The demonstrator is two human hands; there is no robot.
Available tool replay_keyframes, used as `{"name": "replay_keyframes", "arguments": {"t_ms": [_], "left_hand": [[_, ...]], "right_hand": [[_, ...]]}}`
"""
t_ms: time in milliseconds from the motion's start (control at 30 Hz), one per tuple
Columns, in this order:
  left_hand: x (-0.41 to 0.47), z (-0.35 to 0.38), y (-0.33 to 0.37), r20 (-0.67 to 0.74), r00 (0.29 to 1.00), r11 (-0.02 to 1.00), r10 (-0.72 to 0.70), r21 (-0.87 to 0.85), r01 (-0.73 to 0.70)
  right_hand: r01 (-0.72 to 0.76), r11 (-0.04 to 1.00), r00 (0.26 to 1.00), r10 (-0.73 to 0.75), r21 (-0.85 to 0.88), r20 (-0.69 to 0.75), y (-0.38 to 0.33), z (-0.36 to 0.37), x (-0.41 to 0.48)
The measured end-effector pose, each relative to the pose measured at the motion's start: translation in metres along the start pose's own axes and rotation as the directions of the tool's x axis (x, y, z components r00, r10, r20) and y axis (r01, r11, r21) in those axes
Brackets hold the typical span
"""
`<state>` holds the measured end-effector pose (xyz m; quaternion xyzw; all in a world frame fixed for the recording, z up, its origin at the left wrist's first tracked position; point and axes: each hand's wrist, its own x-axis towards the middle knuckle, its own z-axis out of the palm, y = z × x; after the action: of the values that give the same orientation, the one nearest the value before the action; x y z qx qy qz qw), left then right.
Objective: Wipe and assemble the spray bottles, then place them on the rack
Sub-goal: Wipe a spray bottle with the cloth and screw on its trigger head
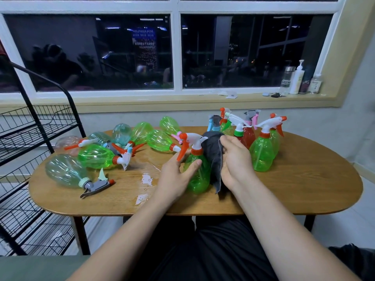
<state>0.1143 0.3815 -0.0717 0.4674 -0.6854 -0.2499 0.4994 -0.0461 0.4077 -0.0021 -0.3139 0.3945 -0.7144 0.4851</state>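
Centre frame, a green spray bottle [197, 175] was held over the near part of a wooden table [304, 189]. It was gripped round its body by the left hand [176, 175], thumb and fingers curled. A dark grey cloth [213, 151] was clutched in the right hand [235, 161] and pressed to the bottle's right flank. The bottle's long axis was kept near upright, base towards the bottom of the frame, orange-tipped nozzle pointed left. Slipping was judged the chief risk: with water [147, 179] pooled left of centre, wet plastic could be lost from a one-handed grip. The standing bottles [261, 153] just right of the cloth could be toppled by a wide wipe.
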Motion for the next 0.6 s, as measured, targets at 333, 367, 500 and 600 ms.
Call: {"name": "replay_keyframes", "arguments": {"t_ms": [333, 367, 500, 600], "left_hand": [[0.001, 0.001, 0.002, -0.008, 1.000, 1.000, 0.025, 0.006, -0.025], [0.001, 0.001, 0.002, -0.009, 1.000, 1.000, 0.022, 0.014, -0.022], [0.002, 0.001, 0.009, 0.028, 0.999, 0.999, 0.035, 0.027, -0.035], [0.002, -0.001, 0.014, 0.048, 0.998, 0.999, 0.036, 0.025, -0.038]], "right_hand": [[0.637, 0.369, 0.752, -0.492, -0.677, 0.438, -0.013, 0.004, -0.016], [0.658, 0.347, 0.732, -0.500, -0.668, 0.462, -0.014, 0.007, -0.018], [0.740, 0.261, 0.660, -0.463, -0.620, 0.592, -0.021, 0.020, -0.031], [0.769, 0.184, 0.620, -0.447, -0.612, 0.645, -0.023, 0.024, -0.033]]}}
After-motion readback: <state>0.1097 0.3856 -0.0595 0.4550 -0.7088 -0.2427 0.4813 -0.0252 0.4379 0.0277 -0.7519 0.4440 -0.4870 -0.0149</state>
